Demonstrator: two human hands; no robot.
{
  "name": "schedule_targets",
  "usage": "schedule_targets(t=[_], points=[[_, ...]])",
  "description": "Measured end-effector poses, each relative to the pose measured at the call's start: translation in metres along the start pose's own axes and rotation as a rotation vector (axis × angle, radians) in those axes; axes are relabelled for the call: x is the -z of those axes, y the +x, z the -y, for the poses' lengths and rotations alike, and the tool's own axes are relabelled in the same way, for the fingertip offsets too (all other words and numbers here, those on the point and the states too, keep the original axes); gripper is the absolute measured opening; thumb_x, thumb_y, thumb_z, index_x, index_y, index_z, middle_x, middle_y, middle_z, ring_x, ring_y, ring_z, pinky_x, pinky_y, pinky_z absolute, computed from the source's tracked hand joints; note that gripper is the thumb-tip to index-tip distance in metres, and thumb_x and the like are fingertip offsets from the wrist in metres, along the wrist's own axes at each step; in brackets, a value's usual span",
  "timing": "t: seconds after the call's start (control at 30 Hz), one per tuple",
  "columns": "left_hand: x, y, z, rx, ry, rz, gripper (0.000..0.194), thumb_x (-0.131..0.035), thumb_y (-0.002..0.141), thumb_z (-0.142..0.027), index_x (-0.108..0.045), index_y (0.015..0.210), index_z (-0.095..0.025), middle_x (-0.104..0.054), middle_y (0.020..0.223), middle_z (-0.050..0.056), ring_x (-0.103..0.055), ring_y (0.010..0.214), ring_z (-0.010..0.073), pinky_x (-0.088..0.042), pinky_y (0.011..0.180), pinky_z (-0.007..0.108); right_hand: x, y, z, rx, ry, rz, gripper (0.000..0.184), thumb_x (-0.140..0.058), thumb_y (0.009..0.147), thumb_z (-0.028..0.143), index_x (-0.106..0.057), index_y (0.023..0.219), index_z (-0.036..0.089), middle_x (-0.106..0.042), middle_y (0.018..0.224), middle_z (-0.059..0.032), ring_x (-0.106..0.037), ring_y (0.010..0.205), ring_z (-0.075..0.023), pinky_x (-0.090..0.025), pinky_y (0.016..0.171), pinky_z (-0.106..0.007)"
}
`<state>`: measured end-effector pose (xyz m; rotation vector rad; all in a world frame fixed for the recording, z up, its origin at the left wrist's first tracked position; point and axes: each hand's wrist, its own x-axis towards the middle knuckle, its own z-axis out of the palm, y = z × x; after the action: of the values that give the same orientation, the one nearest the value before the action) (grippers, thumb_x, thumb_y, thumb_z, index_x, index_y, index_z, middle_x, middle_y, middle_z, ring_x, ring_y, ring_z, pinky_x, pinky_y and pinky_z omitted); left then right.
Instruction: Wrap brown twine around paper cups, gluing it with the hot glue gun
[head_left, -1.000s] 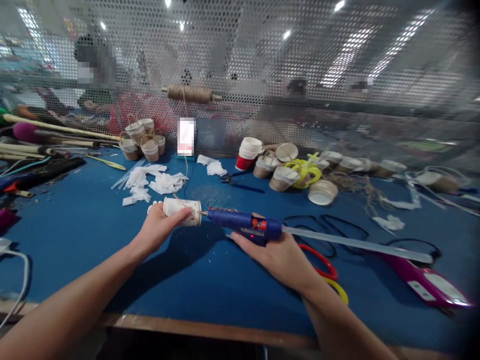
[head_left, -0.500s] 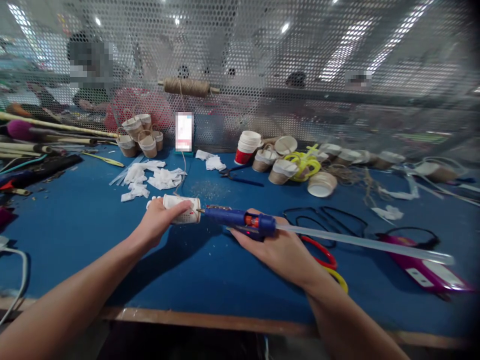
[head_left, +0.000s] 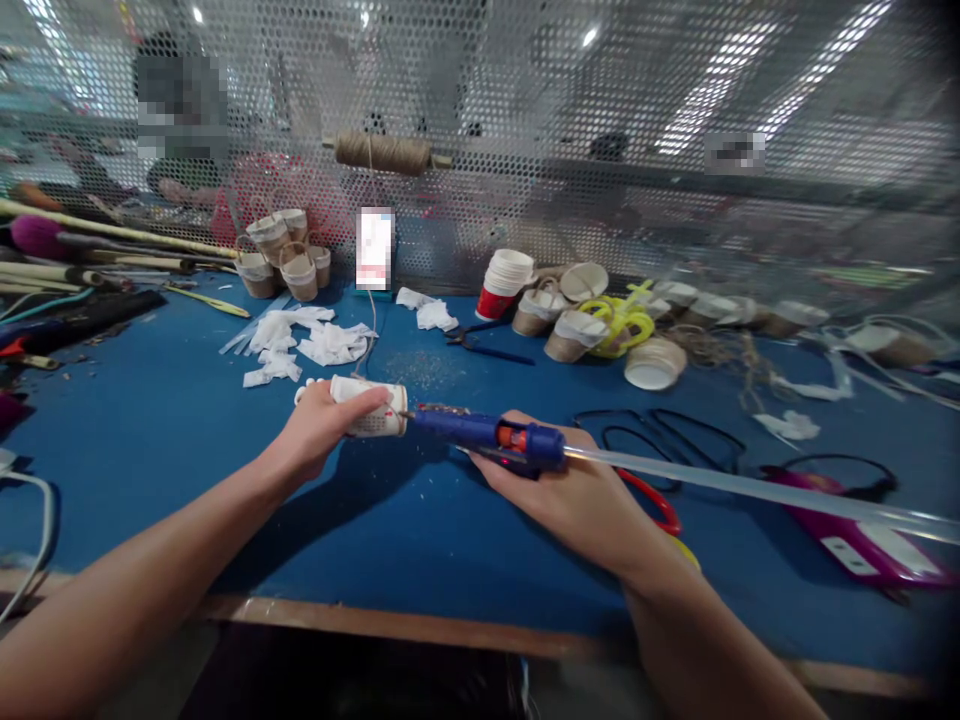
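Note:
My left hand [head_left: 319,425] is wrapped round a white paper cup [head_left: 381,421] lying on its side above the table, thumb along its wall. A thin strand of twine [head_left: 367,350] runs from the cup up toward a twine spool [head_left: 384,153]. My right hand [head_left: 566,490] grips a blue hot glue gun [head_left: 469,428], its metal nozzle at the cup's right end; whether it touches is hard to tell. A long clear glue stick [head_left: 697,475] sticks out of the gun's rear. The fingers under the gun are mostly hidden.
Twine-wrapped cups [head_left: 300,275] stand back left; white scraps [head_left: 334,343] lie before them. Pliers [head_left: 487,345], stacked paper cups [head_left: 506,283] and yellow-handled scissors [head_left: 619,330] are behind my right hand. A purple device [head_left: 855,530] lies right. A perforated metal screen [head_left: 480,220] closes the back.
The view has shifted slightly, with the background sitting higher and further right. Both hands keep their holds on the cup and the glue gun, and the nozzle stays at the cup's end.

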<state>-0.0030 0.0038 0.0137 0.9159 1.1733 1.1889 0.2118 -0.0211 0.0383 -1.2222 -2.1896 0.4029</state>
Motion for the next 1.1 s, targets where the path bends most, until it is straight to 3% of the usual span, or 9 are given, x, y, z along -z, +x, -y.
schedule_targets(t=[0.63, 1.1], points=[[0.0017, -0.0009, -0.0002, -0.011, -0.035, -0.030, 0.016, -0.072, 0.058, -0.023, -0.067, 0.065, -0.009, -0.067, 0.055, 0.003, -0.060, 0.049, 0.0111, -0.046, 0.051, 0.020, 0.0052, 0.0005, 0.0076, -0.041, 0.026, 0.059, 0.020, -0.056, 0.074, 0.020, -0.042, 0.060, 0.020, -0.043, 0.052, 0.0070, -0.039, 0.047, -0.0075, -0.035, 0.046, -0.020], [-0.0009, -0.0051, 0.0053, -0.143, 0.067, -0.017, 0.018, -0.071, 0.060, -0.026, -0.068, 0.069, -0.011, -0.071, 0.067, 0.005, -0.062, 0.057, 0.0122, -0.050, 0.059, 0.022, 0.0053, -0.0028, -0.0002, 0.062, -0.143, -0.035, 0.006, -0.052, 0.077, 0.025, -0.055, 0.072, 0.023, -0.057, 0.058, 0.0015, -0.051, 0.050, -0.0127, -0.042, 0.050, -0.024]])
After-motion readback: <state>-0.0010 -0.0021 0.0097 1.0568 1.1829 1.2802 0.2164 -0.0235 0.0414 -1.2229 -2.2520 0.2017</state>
